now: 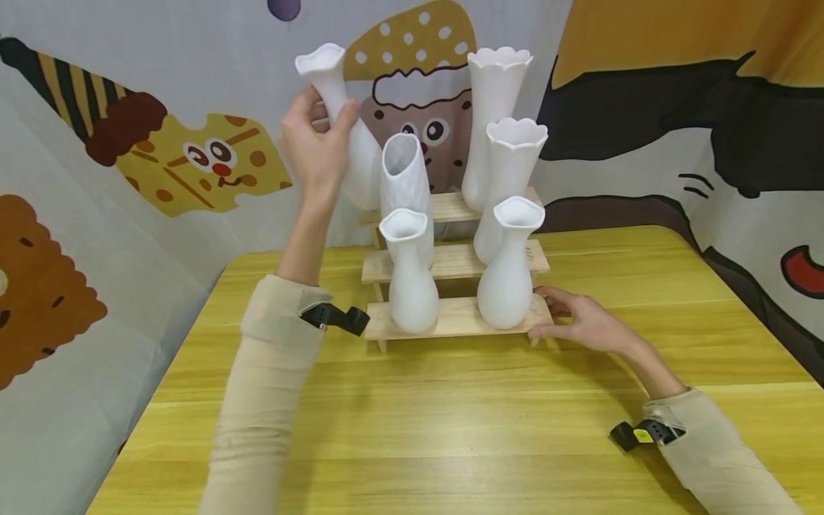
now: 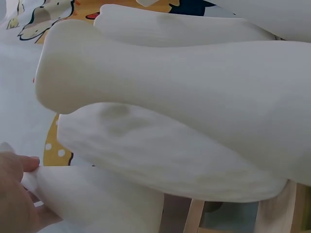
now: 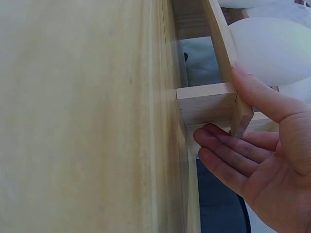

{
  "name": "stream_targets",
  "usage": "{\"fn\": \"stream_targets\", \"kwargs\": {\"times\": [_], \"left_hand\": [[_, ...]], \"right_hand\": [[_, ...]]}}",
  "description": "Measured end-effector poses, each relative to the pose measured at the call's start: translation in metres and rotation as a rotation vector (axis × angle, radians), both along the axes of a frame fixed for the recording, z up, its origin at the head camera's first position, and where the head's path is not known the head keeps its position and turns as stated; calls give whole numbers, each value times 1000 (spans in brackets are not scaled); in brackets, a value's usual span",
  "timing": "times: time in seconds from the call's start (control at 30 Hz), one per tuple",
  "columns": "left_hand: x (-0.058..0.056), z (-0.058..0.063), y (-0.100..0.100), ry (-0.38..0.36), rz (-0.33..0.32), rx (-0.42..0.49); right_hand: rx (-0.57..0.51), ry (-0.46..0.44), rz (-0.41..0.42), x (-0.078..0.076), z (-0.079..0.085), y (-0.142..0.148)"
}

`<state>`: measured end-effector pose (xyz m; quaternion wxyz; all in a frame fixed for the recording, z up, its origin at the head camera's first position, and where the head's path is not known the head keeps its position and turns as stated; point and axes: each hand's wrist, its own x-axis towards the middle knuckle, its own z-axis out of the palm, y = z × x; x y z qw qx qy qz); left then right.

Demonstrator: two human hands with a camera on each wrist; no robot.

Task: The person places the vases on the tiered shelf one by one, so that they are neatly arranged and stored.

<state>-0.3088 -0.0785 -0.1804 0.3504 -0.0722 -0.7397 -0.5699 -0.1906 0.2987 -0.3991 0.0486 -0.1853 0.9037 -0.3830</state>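
My left hand (image 1: 318, 146) grips the neck of a white vase (image 1: 363, 164) with a wavy rim. That vase leans to the left, its base by the left end of the top step of a wooden three-step stand (image 1: 457, 325); whether it touches the step I cannot tell. In the right wrist view my right hand (image 3: 277, 165) holds the end of the lowest step, thumb on top and fingers underneath. Two round-bellied vases, one left (image 1: 414, 293) and one right (image 1: 505, 286), stand on that lowest step.
On the middle step are a slant-mouthed vase (image 1: 407, 197) and a scalloped vase (image 1: 511, 175). A taller scalloped vase (image 1: 492, 107) occupies the top step's right. The stand sits toward the back of a wooden table (image 1: 425, 429), before a cartoon-printed cloth (image 1: 212, 64).
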Motion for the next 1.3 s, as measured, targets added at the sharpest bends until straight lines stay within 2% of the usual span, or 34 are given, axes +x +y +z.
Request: {"fn": "stream_targets", "kwargs": {"times": [0.27,0.47,0.67,1.3], "left_hand": [[-7,0,12,-73,11,-54],[-11,-1,17,-94,43,-97],[-13,1,22,-128,40,-120],[-11,-3,29,-213,16,-146]], "right_hand": [[5,-2,-1,0,0,2],[0,10,9,0,1,1],[-15,10,15,1,3,2],[-5,9,17,1,3,2]]}}
